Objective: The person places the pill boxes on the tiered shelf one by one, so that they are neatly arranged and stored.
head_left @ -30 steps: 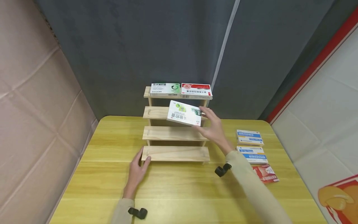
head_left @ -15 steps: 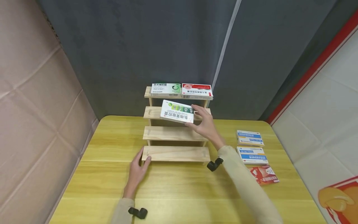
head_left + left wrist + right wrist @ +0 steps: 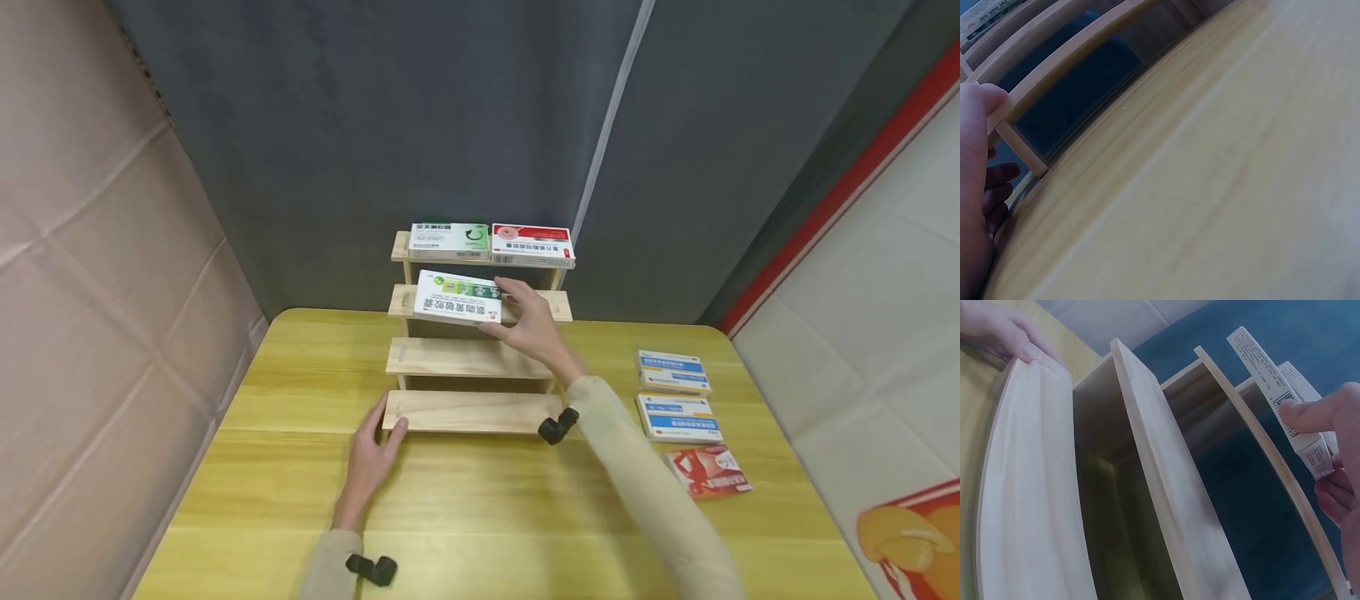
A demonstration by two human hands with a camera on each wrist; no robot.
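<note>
A white and green medicine box (image 3: 459, 297) is pinched at its right end between the thumb and fingers of my right hand (image 3: 531, 327). It overlaps the left part of the second-highest step of a stepped wooden rack (image 3: 468, 358). In the right wrist view the box's barcode side (image 3: 1266, 381) faces the camera, with the thumb pressed on it and fingers underneath. My left hand (image 3: 369, 458) grips the left end of the lowest step, thumb over its front edge. The left wrist view shows its thumb (image 3: 991, 98) on that edge and the fingers curled below.
On the top step lie a green and white box (image 3: 448, 242) and a red and white box (image 3: 532, 244). At right on the table (image 3: 480, 517) are two blue and white boxes (image 3: 673, 372) and a red packet (image 3: 708, 471). A dark curtain (image 3: 375, 117) hangs behind.
My right hand has carried the white and green box leftward along the second-highest step, and the box has turned nearer to level with it. My left hand has stayed at the lowest step.
</note>
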